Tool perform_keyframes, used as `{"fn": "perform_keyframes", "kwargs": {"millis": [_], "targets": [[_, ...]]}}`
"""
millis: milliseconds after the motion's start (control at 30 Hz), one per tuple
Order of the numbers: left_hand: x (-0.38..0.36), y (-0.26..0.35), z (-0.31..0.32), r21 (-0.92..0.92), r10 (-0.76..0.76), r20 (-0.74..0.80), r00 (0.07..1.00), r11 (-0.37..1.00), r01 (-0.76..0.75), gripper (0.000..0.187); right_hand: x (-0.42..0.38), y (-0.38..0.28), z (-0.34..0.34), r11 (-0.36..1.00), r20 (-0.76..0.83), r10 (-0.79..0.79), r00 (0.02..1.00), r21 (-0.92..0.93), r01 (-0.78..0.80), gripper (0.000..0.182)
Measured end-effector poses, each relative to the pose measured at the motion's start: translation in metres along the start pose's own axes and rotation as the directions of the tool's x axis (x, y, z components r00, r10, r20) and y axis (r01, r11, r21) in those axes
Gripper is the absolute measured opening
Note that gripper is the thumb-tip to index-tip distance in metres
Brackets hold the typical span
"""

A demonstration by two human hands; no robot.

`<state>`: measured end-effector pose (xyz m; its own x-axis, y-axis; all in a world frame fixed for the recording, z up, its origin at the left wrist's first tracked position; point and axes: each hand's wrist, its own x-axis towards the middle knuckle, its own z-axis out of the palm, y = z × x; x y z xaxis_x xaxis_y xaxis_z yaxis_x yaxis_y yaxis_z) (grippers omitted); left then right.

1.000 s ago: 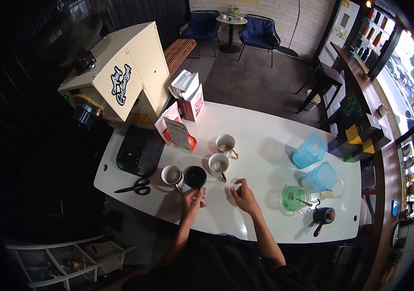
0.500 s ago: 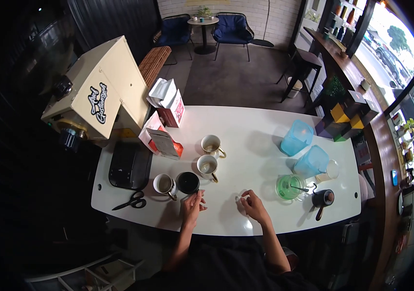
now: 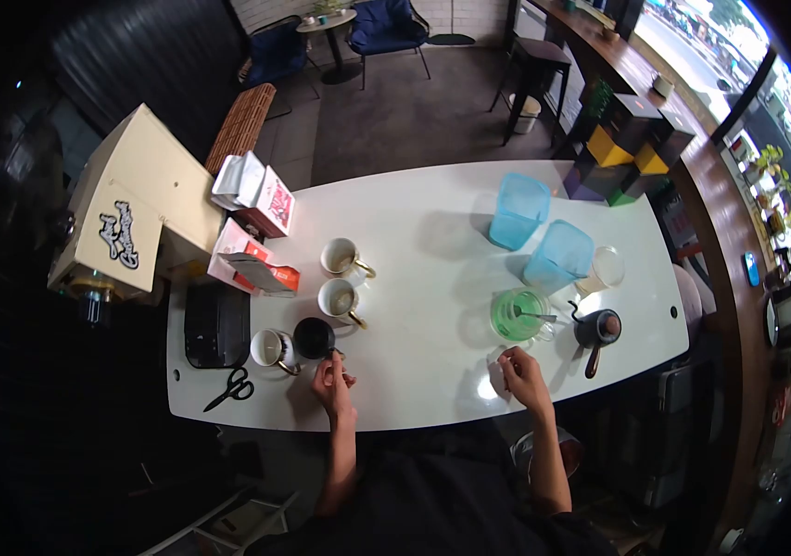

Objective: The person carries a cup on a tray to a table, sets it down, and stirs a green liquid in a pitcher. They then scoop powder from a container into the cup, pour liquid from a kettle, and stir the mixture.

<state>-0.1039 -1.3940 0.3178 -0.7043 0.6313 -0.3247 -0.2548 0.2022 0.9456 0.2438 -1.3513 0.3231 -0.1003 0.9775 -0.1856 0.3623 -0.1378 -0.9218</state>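
My left hand point(image 3: 333, 382) is closed at the near side of a black cup point(image 3: 314, 338), its fingers pinched where the handle sits. Left of that cup stands a white mug point(image 3: 270, 348) with a dark pattern. Two more white mugs, an upper mug point(image 3: 341, 258) and a lower mug point(image 3: 339, 299), stand behind with their gold handles pointing right. My right hand point(image 3: 521, 378) hovers over the table's front part with curled fingers; what they hold, if anything, is hidden. Just beyond it is a green glass jug point(image 3: 516, 315) with a spoon point(image 3: 531, 316) in it.
Blue containers point(image 3: 519, 213) and a clear glass point(image 3: 605, 269) stand right, near a small dark pot point(image 3: 596, 328) with a wooden handle. Scissors point(image 3: 230, 389), a black device point(image 3: 216, 324), bags point(image 3: 256, 264) and a cream machine point(image 3: 136, 204) are left on the white table point(image 3: 414, 371).
The view has swung, shifting the table's things left and up. My right hand has moved rightward over the table, closer to the green jug. My left hand stays at the black cup.
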Motion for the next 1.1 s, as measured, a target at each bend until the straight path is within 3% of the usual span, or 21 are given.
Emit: {"fn": "perform_keyframes", "kwargs": {"millis": [100, 200, 233, 300, 367, 433, 467, 500, 567, 600, 667, 767, 933, 1000, 1100], "targets": [[-0.003, 0.001, 0.005, -0.049, 0.009, -0.112, 0.994, 0.999, -0.014, 0.025, -0.008, -0.015, -0.027, 0.999, -0.089, 0.032, 0.996, 0.036, -0.029, 0.021], [0.003, -0.002, 0.007, -0.079, 0.047, -0.279, 0.959, 0.994, -0.071, 0.026, -0.009, -0.007, -0.048, 1.000, -0.185, 0.006, 0.983, -0.011, -0.008, 0.022], [0.006, -0.004, 0.006, -0.071, 0.043, -0.270, 0.962, 0.995, -0.064, 0.026, -0.008, 0.000, -0.052, 0.998, -0.259, -0.043, 0.965, -0.050, 0.031, 0.022], [0.007, -0.004, 0.007, -0.064, 0.159, -0.317, 0.935, 0.980, -0.189, 0.025, -0.006, 0.012, -0.055, 0.994, -0.328, -0.092, 0.940, -0.094, 0.065, 0.021], [0.002, -0.004, 0.016, -0.048, 0.188, -0.285, 0.940, 0.977, -0.209, 0.023, 0.002, 0.018, -0.054, 0.977, -0.457, -0.212, 0.864, -0.108, 0.182, 0.018], [-0.008, -0.002, 0.033, 0.031, 0.393, -0.217, 0.893, 0.918, -0.396, 0.021, 0.003, 0.005, -0.055, 0.983, -0.398, -0.184, 0.899, -0.095, 0.159, 0.016], [-0.008, -0.009, 0.033, 0.006, 0.406, -0.123, 0.905, 0.913, -0.409, 0.021, 0.007, -0.005, -0.049, 0.980, -0.459, -0.200, 0.865, -0.086, 0.181, 0.017], [-0.015, -0.006, 0.039, 0.011, 0.409, -0.137, 0.902, 0.911, -0.412, 0.021, 0.009, -0.012, -0.047, 0.975, -0.517, -0.218, 0.828, -0.080, 0.206, 0.021], [-0.027, 0.004, 0.061, -0.025, 0.361, 0.075, 0.930, 0.933, -0.360, 0.032, 0.013, -0.013, -0.047, 0.985, -0.452, -0.175, 0.875, -0.082, 0.155, 0.027], [-0.029, 0.005, 0.069, -0.021, 0.365, 0.054, 0.930, 0.931, -0.364, 0.032, 0.016, -0.013, -0.046, 0.966, -0.449, -0.247, 0.859, -0.181, 0.184, 0.029], [-0.030, 0.007, 0.079, -0.009, 0.310, 0.179, 0.934, 0.950, -0.313, 0.045, 0.023, -0.011, -0.042, 0.914, -0.434, -0.368, 0.822, -0.331, 0.234, 0.030], [-0.023, 0.001, 0.085, 0.015, 0.317, 0.157, 0.935, 0.946, -0.324, 0.051, 0.032, -0.005, -0.037, 0.941, -0.390, -0.297, 0.872, -0.273, 0.198, 0.027], [-0.008, -0.009, 0.083, 0.015, 0.336, 0.013, 0.942, 0.942, -0.336, 0.045, 0.044, 0.003, -0.031, 0.952, -0.412, -0.302, 0.860, -0.184, 0.246, 0.031], [-0.004, -0.002, 0.085, -0.034, 0.307, 0.027, 0.951, 0.951, -0.306, 0.041, 0.047, -0.002, -0.034, 0.977, -0.420, -0.211, 0.883, -0.067, 0.201, 0.038], [0.000, 0.006, 0.088, -0.073, 0.249, 0.100, 0.963, 0.967, -0.242, 0.036, 0.047, -0.012, -0.038, 0.984, -0.387, -0.176, 0.905, -0.053, 0.169, 0.043]]}}
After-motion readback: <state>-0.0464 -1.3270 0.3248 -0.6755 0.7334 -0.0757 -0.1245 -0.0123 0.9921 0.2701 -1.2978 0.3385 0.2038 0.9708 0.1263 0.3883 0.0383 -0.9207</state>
